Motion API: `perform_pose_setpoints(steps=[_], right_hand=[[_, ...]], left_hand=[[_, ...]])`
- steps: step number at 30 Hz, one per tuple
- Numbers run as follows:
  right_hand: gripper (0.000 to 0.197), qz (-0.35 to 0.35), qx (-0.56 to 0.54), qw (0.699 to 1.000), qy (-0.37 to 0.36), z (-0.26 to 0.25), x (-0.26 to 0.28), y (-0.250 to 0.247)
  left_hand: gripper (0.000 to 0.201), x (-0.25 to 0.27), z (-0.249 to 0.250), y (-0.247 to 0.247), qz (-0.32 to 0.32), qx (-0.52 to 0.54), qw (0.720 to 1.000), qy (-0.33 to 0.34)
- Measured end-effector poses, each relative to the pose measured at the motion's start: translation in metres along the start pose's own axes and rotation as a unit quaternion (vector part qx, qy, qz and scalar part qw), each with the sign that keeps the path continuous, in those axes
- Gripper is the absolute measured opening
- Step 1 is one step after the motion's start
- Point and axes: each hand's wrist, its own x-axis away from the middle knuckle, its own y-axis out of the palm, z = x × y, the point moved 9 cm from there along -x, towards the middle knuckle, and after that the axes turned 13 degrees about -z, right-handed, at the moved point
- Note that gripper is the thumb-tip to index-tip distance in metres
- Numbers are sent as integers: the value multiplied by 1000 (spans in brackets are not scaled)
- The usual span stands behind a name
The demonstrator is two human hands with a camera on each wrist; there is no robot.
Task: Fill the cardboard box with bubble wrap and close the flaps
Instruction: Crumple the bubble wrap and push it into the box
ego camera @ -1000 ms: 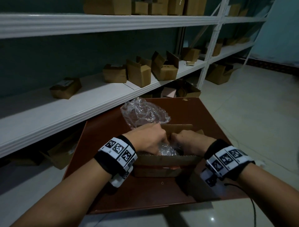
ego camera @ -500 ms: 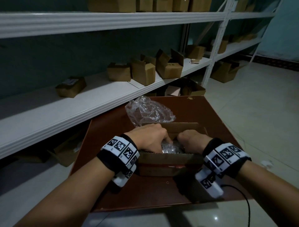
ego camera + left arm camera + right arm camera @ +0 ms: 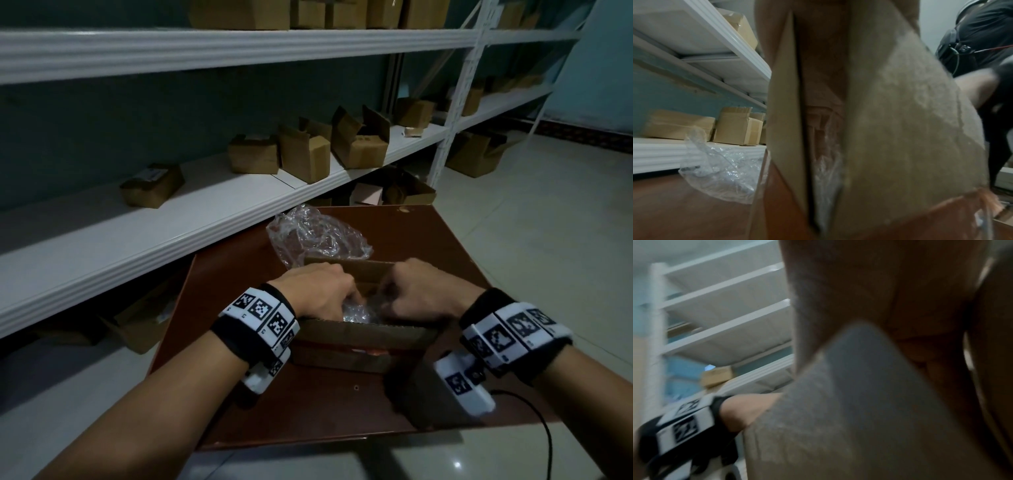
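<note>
An open cardboard box (image 3: 356, 337) stands on the brown table (image 3: 308, 404), its far flap (image 3: 349, 269) upright. Crumpled bubble wrap (image 3: 359, 312) lies inside it. My left hand (image 3: 329, 298) reaches in from the left, fingers curled down into the wrap. My right hand (image 3: 414, 298) is bunched like a fist on the wrap at the right; its fingertips are hidden. The left wrist view shows a box flap (image 3: 900, 129) close up with wrap (image 3: 828, 162) in the gap. In the right wrist view a blurred flap (image 3: 838, 418) fills the frame.
A second wad of bubble wrap (image 3: 315, 240) lies on the table just behind the box. A side flap (image 3: 421, 394) hangs out under my right wrist. White shelving (image 3: 171, 233) with several cardboard boxes runs along the left. Tiled floor (image 3: 531, 222) lies to the right.
Both hands stay inside the box on the wrap. They have drawn slightly apart, so more of the far flap shows between them.
</note>
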Motion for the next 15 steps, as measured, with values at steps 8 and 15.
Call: perform_pose_setpoints(steps=[8,15], right_hand=[[9,63,90,990,-91,-46,17,-12],[31,37,104,993,44,-21,6,1]], left_hand=[[39,0,-3,0,-9,-25,999,-33],[57,1,-1,0,-9,-7,1000,-9]])
